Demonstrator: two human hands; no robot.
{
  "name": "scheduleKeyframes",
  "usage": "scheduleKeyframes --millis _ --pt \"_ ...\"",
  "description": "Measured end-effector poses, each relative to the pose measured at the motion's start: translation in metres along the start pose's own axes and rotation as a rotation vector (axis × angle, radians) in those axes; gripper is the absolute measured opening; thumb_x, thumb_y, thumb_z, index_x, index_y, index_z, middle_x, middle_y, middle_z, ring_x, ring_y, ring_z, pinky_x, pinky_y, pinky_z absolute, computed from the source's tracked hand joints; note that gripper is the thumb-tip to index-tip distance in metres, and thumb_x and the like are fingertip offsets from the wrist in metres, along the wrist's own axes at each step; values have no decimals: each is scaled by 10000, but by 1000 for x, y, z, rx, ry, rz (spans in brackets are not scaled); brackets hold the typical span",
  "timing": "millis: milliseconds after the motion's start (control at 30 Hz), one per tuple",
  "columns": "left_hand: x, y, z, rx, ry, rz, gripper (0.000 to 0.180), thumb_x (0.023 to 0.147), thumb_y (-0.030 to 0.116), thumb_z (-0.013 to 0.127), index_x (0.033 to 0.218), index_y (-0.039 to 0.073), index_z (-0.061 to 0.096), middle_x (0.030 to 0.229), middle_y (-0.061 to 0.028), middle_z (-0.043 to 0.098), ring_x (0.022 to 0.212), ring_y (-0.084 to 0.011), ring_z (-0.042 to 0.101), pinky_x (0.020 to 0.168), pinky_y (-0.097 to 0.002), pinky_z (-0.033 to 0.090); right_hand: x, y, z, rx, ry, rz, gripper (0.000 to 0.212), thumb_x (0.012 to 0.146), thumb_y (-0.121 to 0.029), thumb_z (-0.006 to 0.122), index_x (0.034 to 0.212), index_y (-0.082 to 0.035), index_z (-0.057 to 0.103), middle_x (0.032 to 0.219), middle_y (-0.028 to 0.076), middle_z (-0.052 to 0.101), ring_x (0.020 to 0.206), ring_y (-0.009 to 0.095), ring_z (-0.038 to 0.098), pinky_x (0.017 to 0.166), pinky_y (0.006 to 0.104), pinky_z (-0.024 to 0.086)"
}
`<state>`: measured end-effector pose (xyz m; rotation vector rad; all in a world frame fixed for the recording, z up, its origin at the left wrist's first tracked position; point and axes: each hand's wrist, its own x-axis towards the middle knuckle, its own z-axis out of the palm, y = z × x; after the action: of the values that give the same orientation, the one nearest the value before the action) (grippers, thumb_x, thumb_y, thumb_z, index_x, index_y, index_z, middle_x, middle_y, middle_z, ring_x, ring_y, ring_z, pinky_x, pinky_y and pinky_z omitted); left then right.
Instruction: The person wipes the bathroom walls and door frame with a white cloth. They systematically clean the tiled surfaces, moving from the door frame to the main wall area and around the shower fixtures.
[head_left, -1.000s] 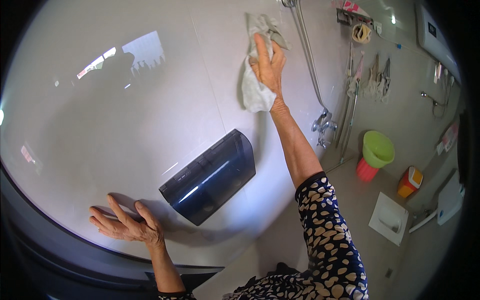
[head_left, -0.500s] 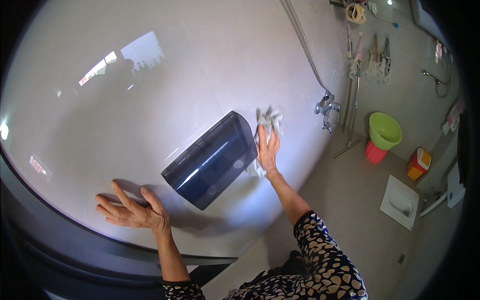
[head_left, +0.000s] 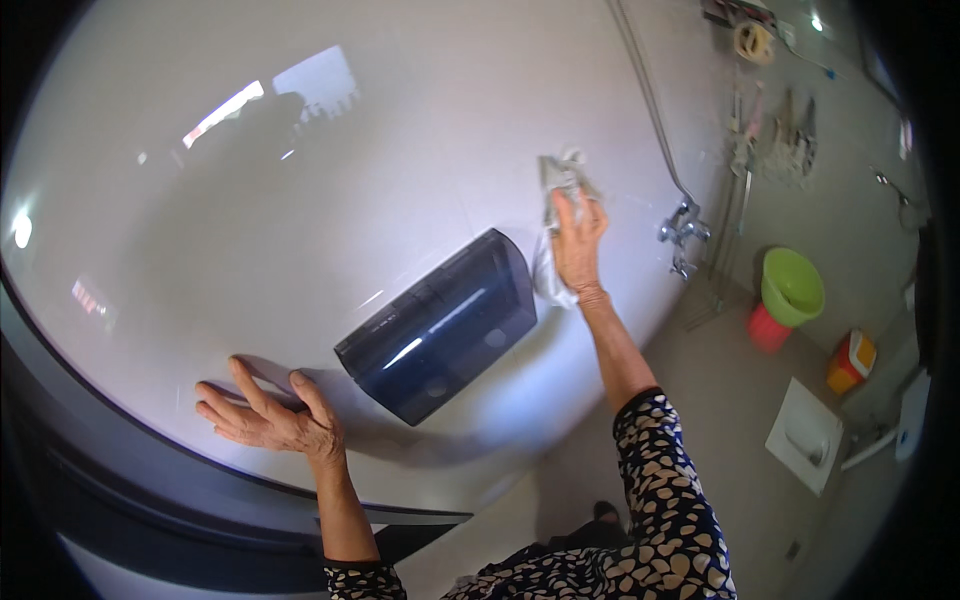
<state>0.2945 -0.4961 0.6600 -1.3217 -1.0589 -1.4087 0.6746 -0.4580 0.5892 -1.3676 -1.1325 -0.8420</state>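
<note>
My right hand (head_left: 580, 243) presses a crumpled white-grey cloth (head_left: 556, 262) against the glossy pale wall (head_left: 430, 130), just right of a dark paper-towel dispenser (head_left: 440, 325). Its fingers bend over the cloth, which sticks out above the fingertips and hangs below the palm. Fixed to the wall, the dispenser has a shiny, see-through dark cover and appears tilted. To its lower left, my left hand (head_left: 275, 415) lies on the wall with fingers spread and nothing in it.
Right of the cloth, a chrome shower mixer (head_left: 684, 228) with a metal hose (head_left: 648, 95) is mounted on the wall. A green basin (head_left: 793, 287) rests on a red bucket (head_left: 768, 328). Beyond are an orange bin (head_left: 851, 362) and a squat toilet (head_left: 805, 437). A dark frame edges the wall at lower left.
My right hand has moved the cloth up along the wall, away from the dispenser's right end. My left hand stays in place. The whole view has shifted slightly.
</note>
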Motion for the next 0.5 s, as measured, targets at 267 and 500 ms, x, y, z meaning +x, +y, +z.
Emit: scheduleKeyframes --millis 267,500 --pt "6 4 -10 17 -13 -9 572 797 299 526 1302 33 495 1419 -326 274 1346 -471 193 1065 -581 91 94 -52 -71 858 -394 -60 473 689 70 571 1131 -85 631 1109 133 590 984 271 517 902 351 405" --pt "9 12 -11 50 -3 -46 541 820 297 525 1283 20 505 1434 -276 280 1345 -446 207 1081 -558 144 124 -105 -72 782 -755 -697 335 684 60 596 955 -105 707 1073 55 574 958 268 468 840 322 423"
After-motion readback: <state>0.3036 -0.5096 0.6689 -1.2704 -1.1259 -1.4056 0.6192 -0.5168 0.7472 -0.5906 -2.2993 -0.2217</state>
